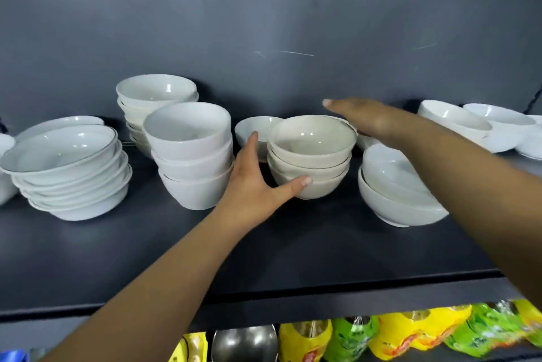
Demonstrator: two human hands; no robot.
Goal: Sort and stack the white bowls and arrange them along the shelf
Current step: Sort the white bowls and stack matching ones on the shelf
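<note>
Seemingly midway, cupping the cream stack (311, 156) with the left hand (258, 185), reaching the flat, empty right hand (366, 118) behind it, leaving the tilted bowls (393, 194) and far-right bowls (454, 121) unsorted.

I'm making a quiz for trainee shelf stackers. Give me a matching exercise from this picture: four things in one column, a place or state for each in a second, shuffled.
1 left hand
2 right hand
3 cream bowl stack
4 packets

A on the shelf below
B flat, fingers straight
C three bowls high
D gripping the lowest bowl

Pairs: 1-D, 2-B, 3-C, 4-A
</note>
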